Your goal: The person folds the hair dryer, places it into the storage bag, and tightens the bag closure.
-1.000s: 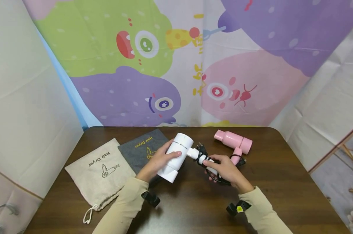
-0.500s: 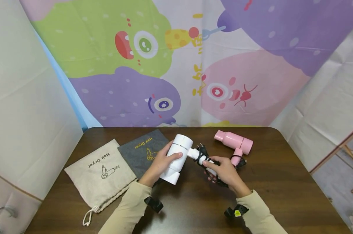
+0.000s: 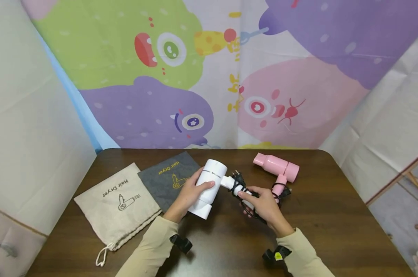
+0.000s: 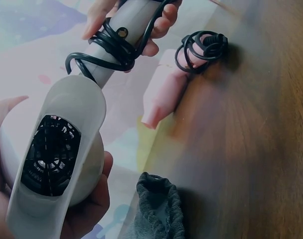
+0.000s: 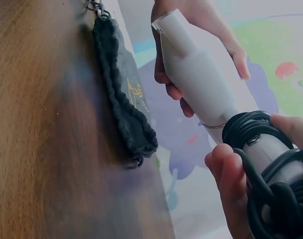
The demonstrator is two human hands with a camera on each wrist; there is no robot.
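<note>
A white hair dryer (image 3: 211,184) is held in both hands over the middle of the table. My left hand (image 3: 191,192) grips its barrel, thumb across the top. My right hand (image 3: 264,204) holds the handle, where a black cord (image 5: 246,132) is wound round in several loops. The plug (image 3: 238,177) sticks out near the handle's joint. In the left wrist view the nozzle (image 4: 91,104) faces the camera, with a dark grille (image 4: 52,154) showing inside. A pink hair dryer (image 3: 280,167) lies beyond my right hand, its own black cord wrapped round its handle.
On the left of the brown table (image 3: 236,246) lies a beige drawstring bag (image 3: 115,207) printed "Hair Dryer". A dark grey drawstring bag (image 3: 160,181) with yellow print lies beside it, partly behind my left hand. A cartoon-printed cloth (image 3: 153,107) hangs behind the table.
The right hand has shifted slightly left. The white hair dryer's nozzle end has swung a little to the right since a second ago. Both hands keep their hold on it.
</note>
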